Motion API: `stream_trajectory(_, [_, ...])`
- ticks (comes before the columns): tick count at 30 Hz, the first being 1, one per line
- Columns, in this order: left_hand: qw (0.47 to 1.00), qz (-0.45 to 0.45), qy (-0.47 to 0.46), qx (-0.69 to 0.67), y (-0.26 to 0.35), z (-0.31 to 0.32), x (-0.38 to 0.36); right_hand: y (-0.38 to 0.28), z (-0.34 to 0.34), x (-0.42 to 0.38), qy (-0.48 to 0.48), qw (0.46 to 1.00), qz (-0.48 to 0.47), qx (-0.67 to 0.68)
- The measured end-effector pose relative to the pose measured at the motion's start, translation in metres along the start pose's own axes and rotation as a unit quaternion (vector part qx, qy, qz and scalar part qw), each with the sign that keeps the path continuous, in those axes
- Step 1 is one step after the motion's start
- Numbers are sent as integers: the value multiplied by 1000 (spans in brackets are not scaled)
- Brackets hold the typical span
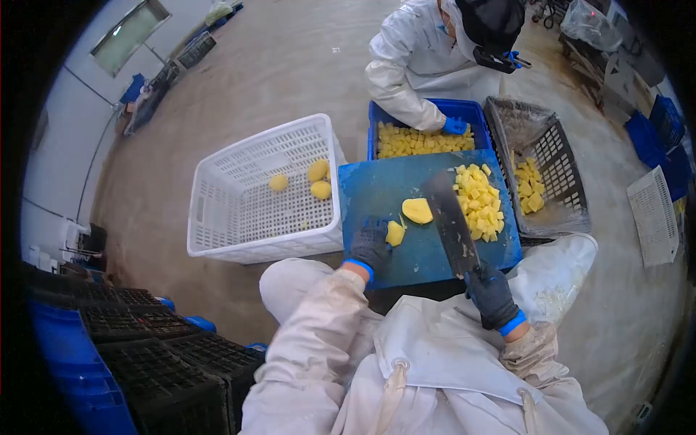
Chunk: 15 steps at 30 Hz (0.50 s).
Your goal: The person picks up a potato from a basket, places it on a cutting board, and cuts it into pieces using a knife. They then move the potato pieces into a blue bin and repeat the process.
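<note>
My left hand [370, 245], in a dark glove with a blue cuff, is at the left side of a blue cutting board [435, 272]. Its fingers are closed on a small peeled potato piece [395, 233]. A larger cut potato half [417, 211] lies just beyond it, flat face up. My right hand [491, 293], also gloved, grips the handle of a cleaver [453, 225]. The wide dark blade slants up and left over the board, between the potato half and a heap of potato cubes [480, 203] on the right.
Left of the board stands a white crate [264, 250] with 3 whole potatoes [319, 171]. Behind it, a co-worker's blue-gloved hand [454, 126] rests in a blue bin [377, 109] of potato cubes. A black crate [573, 174] with potato pieces [531, 190] is at right. Dark crates [159, 370] stand lower left.
</note>
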<state>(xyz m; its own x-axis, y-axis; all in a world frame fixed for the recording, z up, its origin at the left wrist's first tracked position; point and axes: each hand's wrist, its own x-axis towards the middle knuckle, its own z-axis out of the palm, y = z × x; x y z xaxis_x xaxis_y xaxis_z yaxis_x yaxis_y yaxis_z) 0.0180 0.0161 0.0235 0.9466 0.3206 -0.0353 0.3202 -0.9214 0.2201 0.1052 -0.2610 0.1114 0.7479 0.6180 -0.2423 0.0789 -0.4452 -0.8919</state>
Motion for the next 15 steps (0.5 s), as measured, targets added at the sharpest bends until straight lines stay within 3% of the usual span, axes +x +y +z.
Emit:
stream_trajectory(1, [1000,-1,0,2,10,-2,1,9,4,5,-6,996,-62,-67])
stream_trajectory(2, [996,-82,8,-22,22,-3,2,14,7,8,-12,983,-122,-133])
stream_trajectory(3, [985,-163,15,-47,32,-2,2,10,10,10,-14,984,-121,-133])
stream_trajectory(7, [977,-165,116,-65,34,21,0,2,26,21,-12,953,-147,-264])
stream_trajectory(10, [977,-93,140,-129,25,11,-11,-2,32,25,-33,941,-137,-307])
stream_trajectory(15, [973,-142,130,-126,19,12,-27,-7,34,23,-50,928,-132,-345])
